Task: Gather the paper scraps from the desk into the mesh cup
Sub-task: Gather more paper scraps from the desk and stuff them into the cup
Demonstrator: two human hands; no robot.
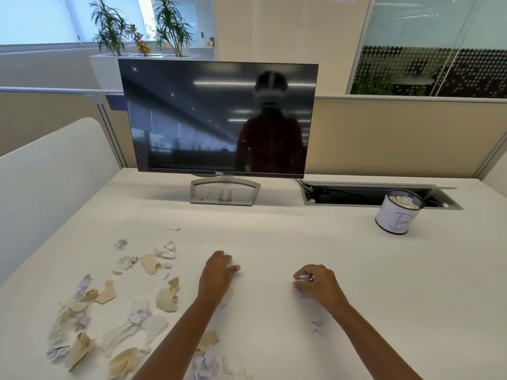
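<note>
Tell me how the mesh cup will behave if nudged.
The mesh cup probably slides or tips easily: it looks like thin wire holding only paper scraps. Upright and round, it would likely roll if toppled, perhaps into the open cable tray behind it.

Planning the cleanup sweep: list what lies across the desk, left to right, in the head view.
Scattered paper scraps → left hand → right hand gripping a crumpled scrap → mesh cup.

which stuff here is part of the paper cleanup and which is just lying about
Job: crumpled white and tan paper scraps; black mesh cup with white wrap, partly filled; right hand gripping a white paper wad; left hand.
Lying about: black flat monitor; open desk cable tray; potted plants.
</note>
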